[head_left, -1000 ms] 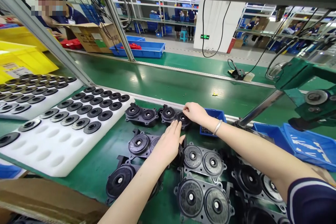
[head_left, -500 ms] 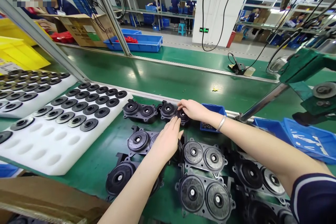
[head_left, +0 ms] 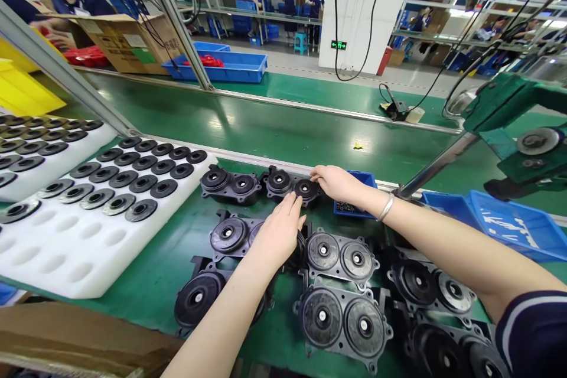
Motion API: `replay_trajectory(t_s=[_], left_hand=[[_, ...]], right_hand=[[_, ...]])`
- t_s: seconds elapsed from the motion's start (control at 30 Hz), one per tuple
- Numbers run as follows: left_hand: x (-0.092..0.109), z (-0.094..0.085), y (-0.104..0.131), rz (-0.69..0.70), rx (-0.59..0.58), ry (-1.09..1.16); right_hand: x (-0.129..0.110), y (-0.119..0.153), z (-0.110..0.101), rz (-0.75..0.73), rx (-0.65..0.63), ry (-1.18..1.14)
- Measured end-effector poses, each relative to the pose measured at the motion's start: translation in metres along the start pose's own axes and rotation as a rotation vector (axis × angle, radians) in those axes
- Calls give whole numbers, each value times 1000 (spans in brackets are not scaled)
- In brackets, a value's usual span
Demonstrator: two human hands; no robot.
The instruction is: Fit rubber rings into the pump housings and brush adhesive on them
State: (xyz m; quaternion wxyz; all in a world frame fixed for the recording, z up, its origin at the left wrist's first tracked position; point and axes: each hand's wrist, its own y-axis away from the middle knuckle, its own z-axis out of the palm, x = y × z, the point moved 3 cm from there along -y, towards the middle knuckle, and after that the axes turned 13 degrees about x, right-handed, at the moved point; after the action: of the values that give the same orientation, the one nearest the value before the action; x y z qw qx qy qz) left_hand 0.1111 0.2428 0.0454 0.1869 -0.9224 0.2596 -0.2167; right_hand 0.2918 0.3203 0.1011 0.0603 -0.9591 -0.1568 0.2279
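My left hand (head_left: 280, 229) is open, fingers stretched forward, its tips at the near edge of a black twin-disc housing (head_left: 290, 184) in the far row. At that housing's right end hovers my right hand (head_left: 337, 183), with loosely bent fingers and nothing visible in them; its thumb side is hidden. Both round discs of the housing show. To its left sits a similar housing (head_left: 230, 186). Beneath my left hand and forearm, two more housings are partly covered. Grey-faced housings (head_left: 342, 255) lie to the right of my left hand, and darker ones (head_left: 429, 289) lie below my right forearm.
A white foam tray (head_left: 53, 257) holding black discs lies at the left. A blue bin (head_left: 365, 178) of small parts is beside my right hand; another blue bin (head_left: 522, 230) is farther right. A green machine (head_left: 500, 109) and metal posts rise nearby. A co-worker sits across at upper left.
My right hand has moved slightly right, off the far housing's right disc, which now shows. My left hand stays close to the same housing. The whole view has shifted a little.
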Motion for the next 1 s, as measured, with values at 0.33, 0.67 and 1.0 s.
replay_trajectory(t_s=[0.33,0.67,1.0], left_hand=[[4,-2,2,7,-18,30],[-2,8,1,29,-98,6],[1,-2,-1,18,-157,12]], right_hand=[[-4,52,-2,-32,50,41],[-12,80,4,-75,53,68],[-14,67,1,-146,37,34]])
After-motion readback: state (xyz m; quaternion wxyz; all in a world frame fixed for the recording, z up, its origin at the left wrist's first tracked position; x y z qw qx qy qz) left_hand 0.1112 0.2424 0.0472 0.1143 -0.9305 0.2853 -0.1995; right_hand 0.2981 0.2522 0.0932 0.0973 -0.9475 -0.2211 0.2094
